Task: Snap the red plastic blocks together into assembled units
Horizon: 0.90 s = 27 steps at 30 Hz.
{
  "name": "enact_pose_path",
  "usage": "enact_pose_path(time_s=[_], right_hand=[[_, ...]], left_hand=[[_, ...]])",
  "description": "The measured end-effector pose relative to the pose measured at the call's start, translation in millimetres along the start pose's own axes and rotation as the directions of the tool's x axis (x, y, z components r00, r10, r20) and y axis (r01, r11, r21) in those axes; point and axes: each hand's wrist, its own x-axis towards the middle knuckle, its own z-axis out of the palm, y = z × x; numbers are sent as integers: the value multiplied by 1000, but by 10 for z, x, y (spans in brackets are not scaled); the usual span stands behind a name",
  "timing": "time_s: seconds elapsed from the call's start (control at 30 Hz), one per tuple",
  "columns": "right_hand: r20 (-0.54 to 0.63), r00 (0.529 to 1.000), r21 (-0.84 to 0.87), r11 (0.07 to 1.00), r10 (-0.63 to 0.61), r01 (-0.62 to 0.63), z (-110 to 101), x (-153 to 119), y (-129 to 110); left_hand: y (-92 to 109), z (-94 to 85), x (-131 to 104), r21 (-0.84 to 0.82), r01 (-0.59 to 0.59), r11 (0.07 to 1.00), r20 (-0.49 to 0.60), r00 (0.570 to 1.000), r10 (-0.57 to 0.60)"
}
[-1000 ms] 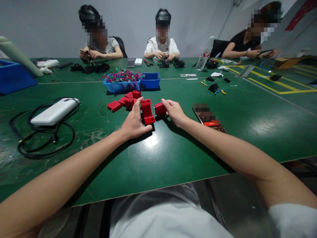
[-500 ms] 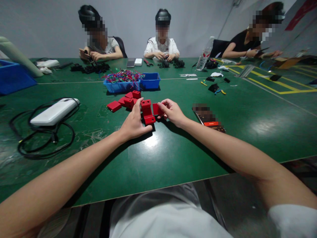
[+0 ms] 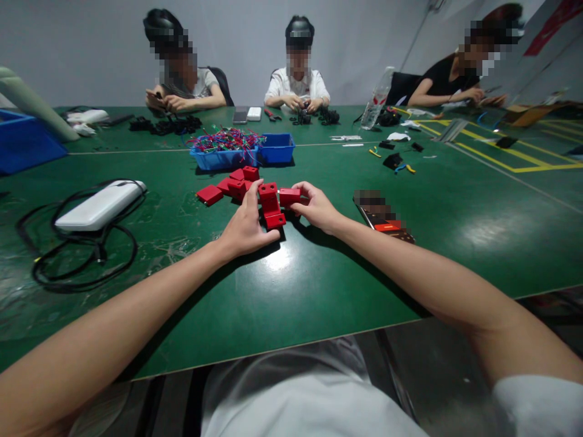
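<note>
My left hand point(image 3: 246, 224) is curved around a pair of joined or stacked red blocks point(image 3: 269, 206) on the table. Its index finger lies along their far left side and its thumb along the near edge. Round holes show in the blocks' faces. Pinched between the thumb and fingers of my right hand point(image 3: 315, 208) is another red block point(image 3: 289, 196), held just right of the pair. A small light-coloured bit shows at its left end. Just beyond my left hand lies a loose group of red blocks point(image 3: 237, 187).
Behind the blocks stand a blue bin of coloured wires point(image 3: 204, 161) and a smaller blue bin point(image 3: 279, 152). A white power bank point(image 3: 102, 206) with black cable lies left, a phone point(image 3: 382, 217) right. Across the green table point(image 3: 319, 291) sit three people handling things.
My right hand has turned and slightly raised its red block, so a narrower side now faces me. My left hand and its blocks have stayed nearly still.
</note>
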Motion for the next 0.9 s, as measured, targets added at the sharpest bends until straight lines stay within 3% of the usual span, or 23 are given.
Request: enact_pose_path(time_s=[0.33, 0.67, 0.9], right_hand=[[-34, 999, -9, 1000, 17, -18, -9, -14, -50], [11, 995, 266, 959, 102, -101, -4, 8, -17], [-10, 984, 327, 931, 176, -163, 0, 22, -52]], left_hand=[[-15, -4, -5, 14, -18, 1000, -6, 1000, 18], [-5, -6, -4, -6, 6, 1000, 7, 1000, -6], [2, -5, -7, 7, 5, 1000, 7, 1000, -5]])
